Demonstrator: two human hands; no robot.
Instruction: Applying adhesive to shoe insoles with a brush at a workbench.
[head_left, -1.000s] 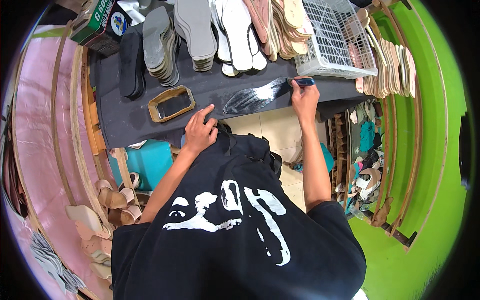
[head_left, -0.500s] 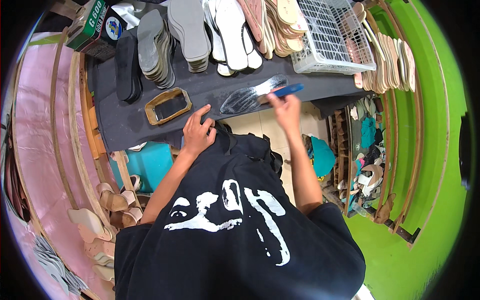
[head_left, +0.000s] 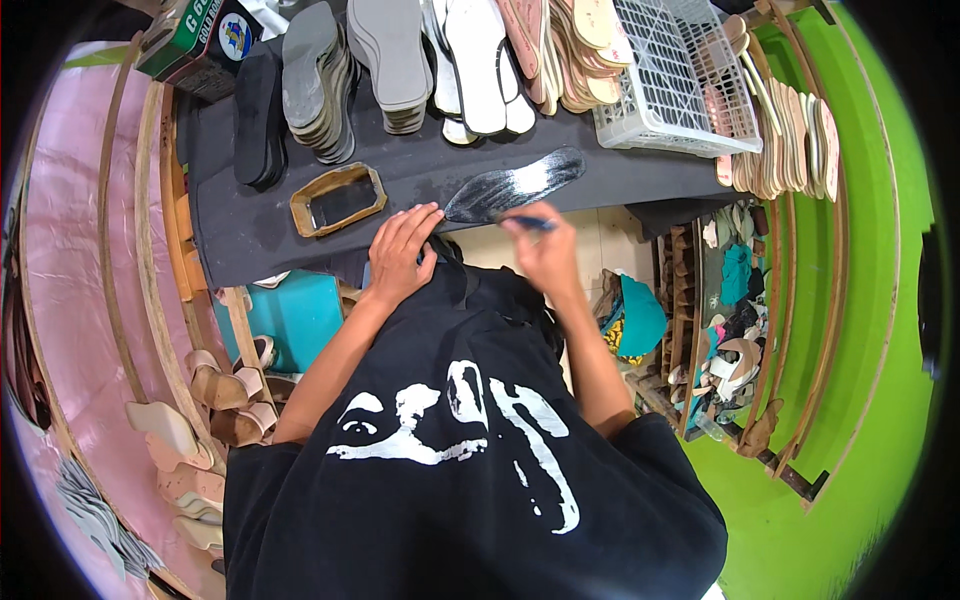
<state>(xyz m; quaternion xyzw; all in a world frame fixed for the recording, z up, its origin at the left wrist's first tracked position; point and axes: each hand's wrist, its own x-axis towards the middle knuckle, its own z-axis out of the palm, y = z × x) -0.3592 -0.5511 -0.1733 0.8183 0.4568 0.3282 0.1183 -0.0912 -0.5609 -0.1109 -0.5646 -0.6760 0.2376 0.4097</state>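
We pinch a blue brush [head_left: 528, 222] in our right hand [head_left: 545, 250] over the glossy sole [head_left: 515, 186]; our left hand [head_left: 400, 252], fingers spread, presses nearby, sole stacks [head_left: 320, 85] and a white basket [head_left: 670, 85] beyond.

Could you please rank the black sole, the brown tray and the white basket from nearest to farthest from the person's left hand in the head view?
From the left hand:
1. Black sole, just right of the fingertips.
2. Brown tray, up and left, slightly farther.
3. White basket, far upper right.
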